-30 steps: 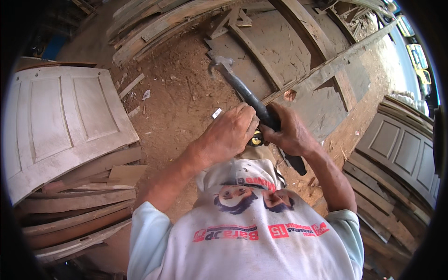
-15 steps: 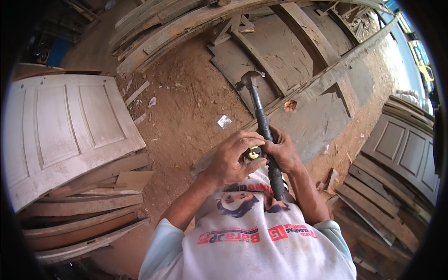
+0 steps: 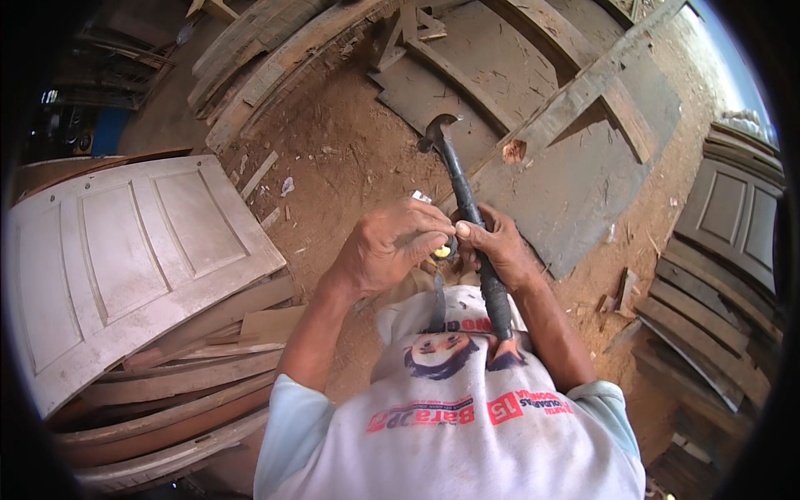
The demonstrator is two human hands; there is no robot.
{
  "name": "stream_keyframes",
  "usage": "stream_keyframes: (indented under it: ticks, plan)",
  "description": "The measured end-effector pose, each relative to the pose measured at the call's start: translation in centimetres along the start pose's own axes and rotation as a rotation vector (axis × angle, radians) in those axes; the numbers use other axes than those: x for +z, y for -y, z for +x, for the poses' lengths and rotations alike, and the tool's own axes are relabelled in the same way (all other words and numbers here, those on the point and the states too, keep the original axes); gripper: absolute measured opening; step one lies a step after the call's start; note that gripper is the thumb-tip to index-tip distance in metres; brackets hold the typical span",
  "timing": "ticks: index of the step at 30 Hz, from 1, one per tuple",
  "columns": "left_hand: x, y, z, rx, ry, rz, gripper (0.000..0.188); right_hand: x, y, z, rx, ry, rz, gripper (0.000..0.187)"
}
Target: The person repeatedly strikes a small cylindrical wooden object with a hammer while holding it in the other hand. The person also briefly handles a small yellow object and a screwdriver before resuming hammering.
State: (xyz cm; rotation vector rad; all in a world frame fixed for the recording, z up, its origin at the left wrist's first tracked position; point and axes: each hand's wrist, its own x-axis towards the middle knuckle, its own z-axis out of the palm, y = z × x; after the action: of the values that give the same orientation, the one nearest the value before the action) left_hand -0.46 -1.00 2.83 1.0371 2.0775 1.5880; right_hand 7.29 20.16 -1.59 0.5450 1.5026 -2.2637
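My right hand (image 3: 498, 243) is wrapped round the black-taped handle of a claw hammer (image 3: 458, 179). Its dark head points away from me and the handle's end reaches back to my shirt. Beside it, my left hand (image 3: 392, 242) is closed in a pinch, its fingertips meeting my right thumb; whatever lies between them is too small to make out. Just under the left thumb shows a small black and yellow object (image 3: 443, 250), mostly hidden, and I cannot tell which hand bears it. A dark grey strip (image 3: 437, 304) hangs below it in front of my shirt.
A pale panelled door (image 3: 142, 258) lies at the left over stacked boards (image 3: 192, 383). Ahead, wooden beams (image 3: 575, 108) cross a grey sheet (image 3: 617, 175) on the dirt floor. More planks (image 3: 700, 317) and a grey panelled door (image 3: 733, 212) are stacked at the right.
My left hand has shifted left and its fingers have drawn together into a pinch. The black and yellow object now shows less. The hammer stays in my right hand; the view has turned slightly.
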Motion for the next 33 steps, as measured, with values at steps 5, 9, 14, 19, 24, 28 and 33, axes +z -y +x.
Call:
stream_keyframes:
  ticks: [5,9,14,19,24,28,33]
  plan:
    - [0.9,-0.1,-0.9,0.107,-0.072,0.039,0.027,-0.1,-0.8,-2.2,-0.018,-0.098,-0.126,0.045]
    - [0.9,-0.2,-1.1,0.072,-0.078,0.041,0.025,0.0,-0.5,-3.4,-0.129,-0.227,-0.380,0.037]
    - [-0.7,-1.9,0.2,0.041,0.004,0.259,0.021,-2.1,0.2,-2.2,-0.266,-0.365,-0.697,0.032]
    - [-1.3,-3.3,1.3,-0.064,0.071,0.302,0.021,-3.0,-0.8,-0.8,-0.397,-0.675,-0.513,0.034]
    - [-1.4,-3.6,1.3,-0.095,0.072,0.280,0.019,-5.9,2.2,3.2,-0.517,-0.834,-0.567,0.035]
    - [-1.1,-3.1,1.0,-0.127,0.046,0.180,0.018,-7.3,2.7,5.0,-0.478,-0.825,-0.645,0.038]
    - [-1.4,-3.0,0.5,-0.088,0.039,0.204,0.020,-6.8,5.1,4.3,-0.224,-0.686,-0.862,0.047]
